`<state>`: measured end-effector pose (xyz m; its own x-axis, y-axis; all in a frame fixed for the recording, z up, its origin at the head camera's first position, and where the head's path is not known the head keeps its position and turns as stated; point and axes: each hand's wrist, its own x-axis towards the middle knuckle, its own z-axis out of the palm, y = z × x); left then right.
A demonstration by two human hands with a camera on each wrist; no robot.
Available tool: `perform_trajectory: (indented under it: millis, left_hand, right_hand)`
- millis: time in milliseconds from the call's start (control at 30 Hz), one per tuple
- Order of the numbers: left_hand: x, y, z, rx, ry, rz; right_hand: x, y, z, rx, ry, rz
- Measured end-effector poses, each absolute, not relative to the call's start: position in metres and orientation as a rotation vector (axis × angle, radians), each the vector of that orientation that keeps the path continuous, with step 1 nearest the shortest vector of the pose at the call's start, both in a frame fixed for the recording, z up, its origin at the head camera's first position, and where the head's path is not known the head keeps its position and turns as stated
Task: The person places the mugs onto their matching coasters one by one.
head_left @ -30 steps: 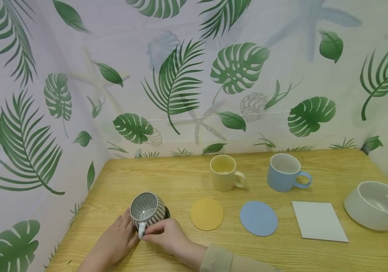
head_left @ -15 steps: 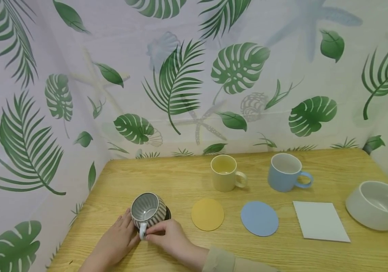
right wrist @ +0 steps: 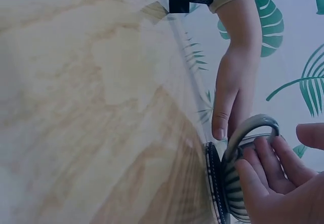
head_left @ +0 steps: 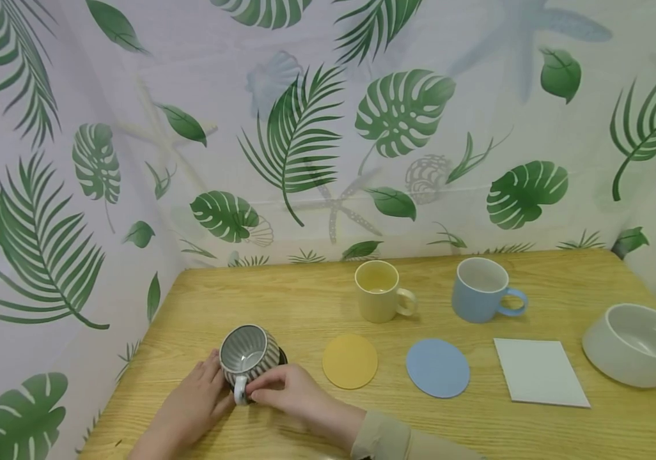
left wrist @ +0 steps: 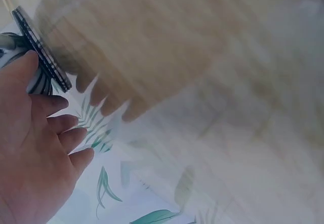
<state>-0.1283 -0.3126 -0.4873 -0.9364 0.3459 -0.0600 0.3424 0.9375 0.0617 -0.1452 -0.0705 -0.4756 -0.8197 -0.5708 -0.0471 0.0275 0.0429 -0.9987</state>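
Observation:
A striped grey mug [head_left: 250, 358] stands on a dark round coaster [head_left: 283, 360] at the left of the table, its light handle [head_left: 240, 390] toward the person. The coaster's patterned edge [right wrist: 213, 183] shows in the right wrist view. My left hand [head_left: 192, 402] lies along the mug's left side, fingers straight, thumb near the coaster. Beside the handle, on the right, is my right hand [head_left: 296, 393]. Its fingertips [right wrist: 260, 150] are against the mug close to the handle, and its thumb stands apart from the fingers in the right wrist view.
Right of the hands lie a round yellow coaster [head_left: 350, 361], a round blue coaster [head_left: 438, 368] and a white square coaster [head_left: 542, 372]. Behind them stand a yellow mug [head_left: 376, 292] and a blue mug [head_left: 479, 292]. A wide white cup [head_left: 630, 351] is at far right.
My right hand's thumb and fingers have drawn slightly to the right, off the handle. The mug and my left hand stay where they were.

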Motion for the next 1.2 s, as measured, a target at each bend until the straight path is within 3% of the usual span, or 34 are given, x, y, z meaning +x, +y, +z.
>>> perform_trajectory:
  millis: [433,1200]
  left_hand:
    - [-0.125,-0.321,-0.475,0.556,3.101,0.026]
    - [-0.125,-0.297,-0.414,0.665,3.220,-0.076]
  right_hand:
    - [-0.159,-0.052,-0.460,-0.544,1.765,-1.808]
    - [-0.194,-0.011,-0.432,-0.500,1.734,-1.840]
